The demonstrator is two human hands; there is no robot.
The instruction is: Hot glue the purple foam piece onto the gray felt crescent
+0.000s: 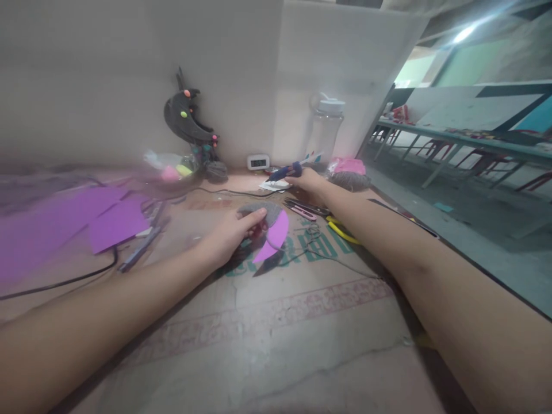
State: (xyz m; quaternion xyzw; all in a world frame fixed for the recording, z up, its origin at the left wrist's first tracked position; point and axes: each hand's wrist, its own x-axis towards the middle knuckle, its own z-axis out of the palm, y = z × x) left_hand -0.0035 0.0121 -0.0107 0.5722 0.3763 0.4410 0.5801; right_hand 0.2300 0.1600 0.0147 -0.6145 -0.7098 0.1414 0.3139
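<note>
The left hand point(230, 236) lies on a grey and purple foam crescent piece point(276, 230), fingers curled over its left edge and thumb stretched across the grey top, pinning it to the table. The piece sits mid-table; its long axis runs from upper right to lower left, and its pointed purple end aims down-left, toward the person. The right hand point(308, 181) reaches further back and is closed around a dark blue pen-shaped tool point(284, 171). The tool's long axis lies nearly level and its tip points left, over a white paper scrap point(273, 186).

Between the hands lie a pink utility knife point(302, 212) and yellow-handled pliers point(340, 231). The surface is a brown cardboard sheet with green printed letters point(302, 322). Purple foam sheets point(116, 221) lie at the left with a black cable point(64, 282) near them. Against the white wall panel point(129, 69) stand a black crescent figure with coloured dots point(187, 118), a small white digital clock point(257, 162) and a clear water bottle point(328, 129). To the right the room opens onto long tables point(466, 141)
</note>
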